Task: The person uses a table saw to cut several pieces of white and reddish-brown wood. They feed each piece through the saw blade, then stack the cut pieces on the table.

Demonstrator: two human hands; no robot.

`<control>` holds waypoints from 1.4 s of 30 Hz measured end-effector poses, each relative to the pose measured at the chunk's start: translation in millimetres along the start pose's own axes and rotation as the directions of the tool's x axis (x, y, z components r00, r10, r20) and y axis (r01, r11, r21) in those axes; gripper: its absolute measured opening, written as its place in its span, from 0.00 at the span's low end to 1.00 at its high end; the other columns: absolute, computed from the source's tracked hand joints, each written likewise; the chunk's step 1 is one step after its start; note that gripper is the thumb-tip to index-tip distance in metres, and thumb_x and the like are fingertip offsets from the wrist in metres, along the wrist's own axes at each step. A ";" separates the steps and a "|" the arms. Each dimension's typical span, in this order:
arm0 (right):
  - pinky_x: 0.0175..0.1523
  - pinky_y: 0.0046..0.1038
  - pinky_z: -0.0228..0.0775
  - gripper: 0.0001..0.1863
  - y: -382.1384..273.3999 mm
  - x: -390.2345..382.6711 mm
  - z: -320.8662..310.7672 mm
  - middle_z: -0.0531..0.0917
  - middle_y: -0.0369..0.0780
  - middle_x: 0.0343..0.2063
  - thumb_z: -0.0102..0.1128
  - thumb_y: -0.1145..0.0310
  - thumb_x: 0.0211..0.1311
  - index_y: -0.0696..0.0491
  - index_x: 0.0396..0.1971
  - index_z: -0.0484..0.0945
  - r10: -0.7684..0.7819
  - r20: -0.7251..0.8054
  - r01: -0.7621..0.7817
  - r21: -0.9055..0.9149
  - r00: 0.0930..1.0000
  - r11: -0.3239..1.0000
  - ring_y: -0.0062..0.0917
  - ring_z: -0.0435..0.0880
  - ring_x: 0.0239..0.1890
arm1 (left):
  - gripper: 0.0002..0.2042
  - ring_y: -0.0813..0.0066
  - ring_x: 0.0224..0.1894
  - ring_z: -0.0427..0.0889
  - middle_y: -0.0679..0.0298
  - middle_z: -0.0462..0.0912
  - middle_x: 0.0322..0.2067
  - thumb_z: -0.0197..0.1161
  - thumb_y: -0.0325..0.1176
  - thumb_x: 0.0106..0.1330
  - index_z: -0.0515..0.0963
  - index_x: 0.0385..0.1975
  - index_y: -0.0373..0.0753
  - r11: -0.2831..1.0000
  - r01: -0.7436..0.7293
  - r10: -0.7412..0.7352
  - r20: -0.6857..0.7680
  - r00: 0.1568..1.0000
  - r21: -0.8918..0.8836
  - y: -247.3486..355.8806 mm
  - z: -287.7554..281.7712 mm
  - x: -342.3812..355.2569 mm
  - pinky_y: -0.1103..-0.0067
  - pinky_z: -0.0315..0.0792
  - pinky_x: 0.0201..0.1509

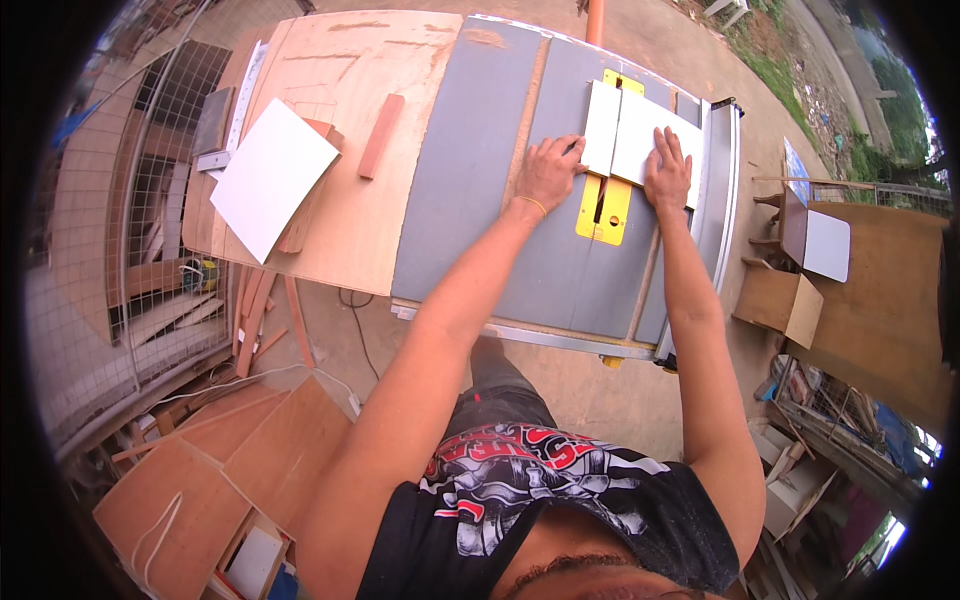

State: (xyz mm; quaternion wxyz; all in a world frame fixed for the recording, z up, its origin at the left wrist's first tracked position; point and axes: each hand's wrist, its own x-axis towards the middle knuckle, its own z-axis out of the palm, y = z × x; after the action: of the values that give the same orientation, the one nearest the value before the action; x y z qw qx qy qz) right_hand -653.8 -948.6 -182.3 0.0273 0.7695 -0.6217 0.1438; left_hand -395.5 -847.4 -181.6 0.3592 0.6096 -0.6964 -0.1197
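Observation:
A white board lies on the grey table saw top (470, 180), split by a straight gap into a narrow white strip (601, 125) on the left and a wider white panel (645, 118) on the right. The gap lines up with the slot in the yellow insert plate (616, 225). My left hand (548, 175) has its fingers bent and closed on the strip's near left corner. Flat on the wider panel rests my right hand (668, 172), fingers stretched out, close to the metal rip fence (716, 200). The saw blade itself I cannot clearly make out.
A plywood top (350, 215) adjoins the saw on the left. It carries a reddish wood stick (381, 137) and a white square panel (272, 180) on wood pieces. Wooden furniture (780, 300) stands at right; plywood sheets (290, 430) and a cable lie below left.

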 end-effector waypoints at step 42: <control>0.83 0.50 0.45 0.28 20.9 102.7 35.5 0.66 0.34 0.77 0.47 0.57 0.75 0.36 0.74 0.70 -0.045 -0.057 0.045 0.004 0.997 0.999 0.28 0.60 0.80 | 0.21 0.65 0.54 0.79 0.65 0.78 0.64 0.68 0.36 0.70 0.82 0.63 0.53 0.999 -0.026 0.025 0.025 0.999 0.038 2.6 -4.2 -3.2 0.69 0.70 0.56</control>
State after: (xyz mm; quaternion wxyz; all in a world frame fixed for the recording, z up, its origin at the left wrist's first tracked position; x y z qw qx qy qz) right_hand -648.2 -1058.6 -192.9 0.0462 0.7789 -0.6029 0.1665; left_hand -394.7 -842.7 -178.2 0.3405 0.6060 -0.7106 -0.1094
